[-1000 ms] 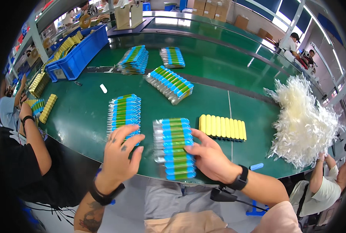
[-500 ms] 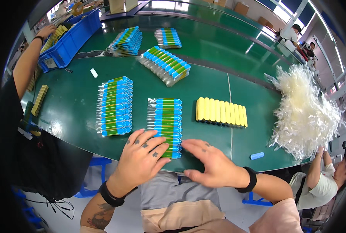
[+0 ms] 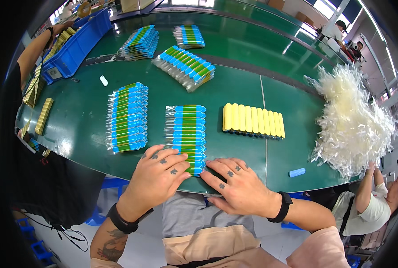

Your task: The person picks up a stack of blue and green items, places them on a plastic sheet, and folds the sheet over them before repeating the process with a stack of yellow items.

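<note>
A stack of blue-and-green film-wrapped packets (image 3: 188, 129) lies on the table in front of me, rounded ends to the right and clear film ends to the left. My left hand (image 3: 159, 172) is on its near left part, fingers bent over the film side and thumb by the near end. My right hand (image 3: 239, 185) presses its bent fingertips against the right edge, the thumb lower by the table edge. The near packets sit between both hands, partly hidden by my left fingers. To the left lies a similar packet stack (image 3: 128, 118), apart from my hands.
Further packet stacks (image 3: 185, 67) lie beyond. A yellow block of joined rounded strips (image 3: 253, 119) sits right of centre, near a blue stick (image 3: 297, 172). White film strips (image 3: 353, 125) are heaped at the right. A co-worker's arm (image 3: 31, 51) reaches into a blue bin (image 3: 76, 56).
My right hand has moved left against the stack's right edge, its fingers now more bent. My left hand stays on the stack. The co-worker's arm at the left has shifted at the bin.
</note>
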Demonstrator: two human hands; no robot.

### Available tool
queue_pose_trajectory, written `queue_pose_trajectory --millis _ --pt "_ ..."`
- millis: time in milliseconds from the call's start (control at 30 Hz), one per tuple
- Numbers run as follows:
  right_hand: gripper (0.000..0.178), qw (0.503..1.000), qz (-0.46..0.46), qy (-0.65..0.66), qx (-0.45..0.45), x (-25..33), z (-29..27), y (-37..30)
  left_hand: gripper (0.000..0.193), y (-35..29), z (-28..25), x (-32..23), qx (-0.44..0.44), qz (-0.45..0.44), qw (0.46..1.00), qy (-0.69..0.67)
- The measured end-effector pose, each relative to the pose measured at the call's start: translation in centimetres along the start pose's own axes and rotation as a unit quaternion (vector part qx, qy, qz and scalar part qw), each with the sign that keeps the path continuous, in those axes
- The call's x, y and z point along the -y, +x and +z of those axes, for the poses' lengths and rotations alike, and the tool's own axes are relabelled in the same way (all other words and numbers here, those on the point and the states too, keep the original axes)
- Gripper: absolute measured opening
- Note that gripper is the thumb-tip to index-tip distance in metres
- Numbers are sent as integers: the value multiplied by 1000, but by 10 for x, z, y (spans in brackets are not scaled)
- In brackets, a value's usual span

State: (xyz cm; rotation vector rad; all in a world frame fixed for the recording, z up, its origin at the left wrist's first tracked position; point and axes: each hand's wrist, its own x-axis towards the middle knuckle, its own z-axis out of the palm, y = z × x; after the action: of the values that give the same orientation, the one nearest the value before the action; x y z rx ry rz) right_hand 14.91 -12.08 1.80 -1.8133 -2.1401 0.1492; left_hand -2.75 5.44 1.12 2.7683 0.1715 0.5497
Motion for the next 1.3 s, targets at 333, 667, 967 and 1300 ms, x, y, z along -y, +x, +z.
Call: queue_pose_trajectory --millis 333,667,967,1300 --pt "65 998 44 -21 29 12 0 11 10 10 -4 6 -60 -33 998 18" --pt "69 998 53 -40 10 19 3 14 14 12 -14 7 28 -30 997 -60" --pt "78 997 48 -61 26 19 3 16 8 34 -36 20 -229 -229 923 -209" --pt "83 995 45 -72 45 24 9 15 22 52 -99 45 -489 -190 728 -441"
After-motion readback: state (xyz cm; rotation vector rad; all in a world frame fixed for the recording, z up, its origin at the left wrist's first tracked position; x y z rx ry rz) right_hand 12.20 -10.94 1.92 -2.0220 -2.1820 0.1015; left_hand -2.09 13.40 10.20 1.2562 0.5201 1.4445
